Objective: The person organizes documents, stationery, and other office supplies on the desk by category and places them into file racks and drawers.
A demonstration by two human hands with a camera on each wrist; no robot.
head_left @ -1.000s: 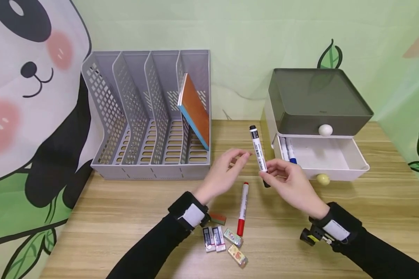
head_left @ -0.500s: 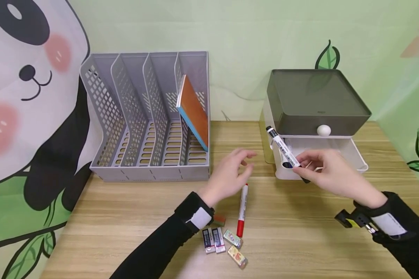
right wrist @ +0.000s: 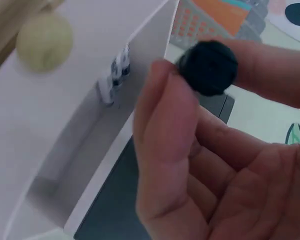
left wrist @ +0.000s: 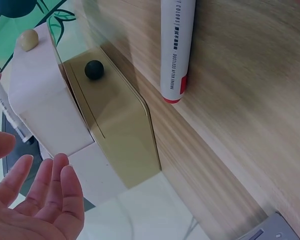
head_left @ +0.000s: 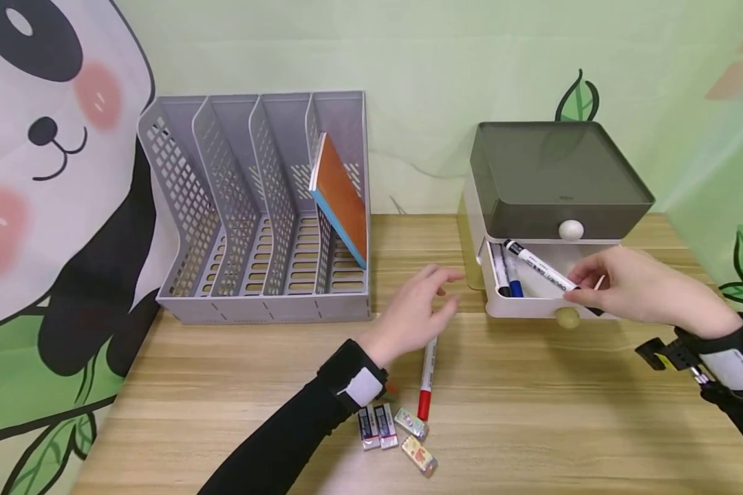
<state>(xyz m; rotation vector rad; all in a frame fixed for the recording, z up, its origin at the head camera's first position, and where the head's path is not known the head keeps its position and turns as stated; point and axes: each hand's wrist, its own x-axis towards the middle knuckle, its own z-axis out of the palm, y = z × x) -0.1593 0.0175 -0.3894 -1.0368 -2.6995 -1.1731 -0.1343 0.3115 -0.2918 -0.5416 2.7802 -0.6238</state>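
In the head view my right hand point(head_left: 647, 289) pinches a black marker point(head_left: 540, 267) by one end, slanted over the pulled-out white drawer point(head_left: 532, 309). A black-capped marker point(head_left: 501, 271) and a blue-capped marker point(head_left: 515, 280) lie along the drawer's left side. The right wrist view shows the black end point(right wrist: 210, 67) of the held marker between thumb and finger. My left hand point(head_left: 411, 313) hovers over the table, fingers loosely bent and holding nothing. Below it lies a red marker point(head_left: 426, 388), partly hidden in the head view; the left wrist view shows its barrel point(left wrist: 177, 50).
Several erasers point(head_left: 386, 426) lie at the table's front. A grey file rack point(head_left: 266, 309) stands at left with an orange and blue book point(head_left: 342, 196) leaning in its right slot. The drawer unit has a dark top point(head_left: 563, 165); its lowest drawer shows a black knob point(left wrist: 94, 70).
My right hand has carried the black marker rightward from beside the left hand to over the drawer, tilting it flatter. The left hand has shifted slightly rightward.
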